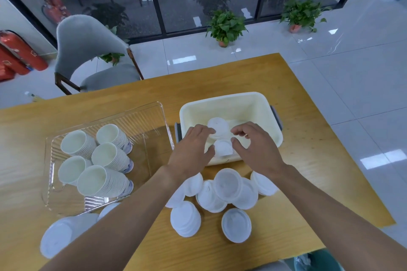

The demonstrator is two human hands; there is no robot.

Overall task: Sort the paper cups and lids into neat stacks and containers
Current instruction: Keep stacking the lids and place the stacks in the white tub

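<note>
A cream plastic bin (231, 103) stands on the wooden table and holds white lids (218, 125). My left hand (191, 149) and my right hand (255, 145) reach over its near rim, fingers apart, on either side of a small stack of lids (223, 147); whether they grip it I cannot tell. Several loose white lids (226, 191) lie on the table in front of the bin. To the left, a clear plastic tray (141, 116) holds several stacks of paper cups (105, 160) lying on their sides. More lids (57, 237) lie near the tray's front edge.
The wooden table (308, 160) ends at the right and at the far side. A grey chair (88, 50) stands behind the table on the left. Potted plants (224, 26) sit on the tiled floor by the glass wall. Red fire extinguishers (17, 53) lie at far left.
</note>
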